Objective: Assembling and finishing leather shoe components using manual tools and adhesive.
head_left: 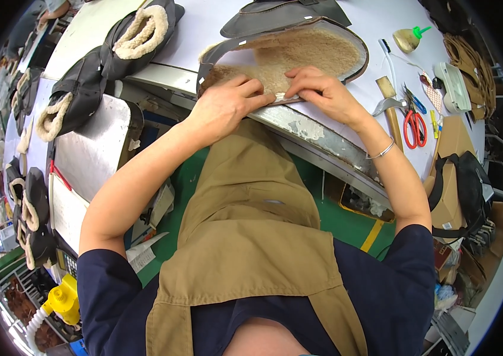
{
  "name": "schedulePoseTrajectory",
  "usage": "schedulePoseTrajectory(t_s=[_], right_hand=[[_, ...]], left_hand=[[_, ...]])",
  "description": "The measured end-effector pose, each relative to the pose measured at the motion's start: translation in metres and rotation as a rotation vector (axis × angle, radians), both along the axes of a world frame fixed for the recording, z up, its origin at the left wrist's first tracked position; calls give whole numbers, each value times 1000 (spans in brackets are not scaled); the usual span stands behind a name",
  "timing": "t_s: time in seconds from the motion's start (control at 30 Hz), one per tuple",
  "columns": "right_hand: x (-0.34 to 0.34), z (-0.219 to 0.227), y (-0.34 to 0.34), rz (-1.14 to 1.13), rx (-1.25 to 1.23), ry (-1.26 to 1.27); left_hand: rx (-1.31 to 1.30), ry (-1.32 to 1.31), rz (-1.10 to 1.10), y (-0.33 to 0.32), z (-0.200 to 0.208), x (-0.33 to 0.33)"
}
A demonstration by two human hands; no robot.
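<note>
A dark leather shoe upper with cream fleece lining (311, 50) lies opened out at the table's front edge, its fleece side up. My left hand (228, 105) is closed on its near edge, thumb and fingers pinching the rim. Close beside it, my right hand (326, 95) has bent fingers pressed together on the same edge. Between the fingertips shows a small whitish patch (279, 96), too small to make out. Behind lies another dark leather piece (284, 16).
On the right lie red-handled scissors (415, 129), blue-handled pliers (416, 102), a hammer (393, 113), a brush (387, 50), a green-capped bottle (407, 39) and a pale tray (454, 88). Fleece-lined leather uppers (79, 89) stand at left, beside a metal surface (94, 145).
</note>
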State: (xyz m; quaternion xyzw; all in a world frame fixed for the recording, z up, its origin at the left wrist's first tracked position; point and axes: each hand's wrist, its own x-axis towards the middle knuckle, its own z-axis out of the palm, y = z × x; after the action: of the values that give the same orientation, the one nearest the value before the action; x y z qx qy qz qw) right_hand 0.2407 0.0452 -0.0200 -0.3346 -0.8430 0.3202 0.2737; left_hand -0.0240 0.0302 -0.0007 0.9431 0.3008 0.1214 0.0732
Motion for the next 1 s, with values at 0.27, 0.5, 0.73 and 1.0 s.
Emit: schedulePoseTrajectory(t_s=[0.27, 0.5, 0.73, 1.0], right_hand=[[18, -1, -5, -42, 134, -68], [19, 2, -8, -24, 131, -103], [7, 4, -19, -65, 202, -142], [2, 12, -18, -89, 198, -206]], left_hand=[[169, 99, -82, 5, 3, 4], [198, 108, -111, 3, -2, 4], [177, 102, -74, -1, 1, 4], [-138, -169, 108, -12, 4, -17]])
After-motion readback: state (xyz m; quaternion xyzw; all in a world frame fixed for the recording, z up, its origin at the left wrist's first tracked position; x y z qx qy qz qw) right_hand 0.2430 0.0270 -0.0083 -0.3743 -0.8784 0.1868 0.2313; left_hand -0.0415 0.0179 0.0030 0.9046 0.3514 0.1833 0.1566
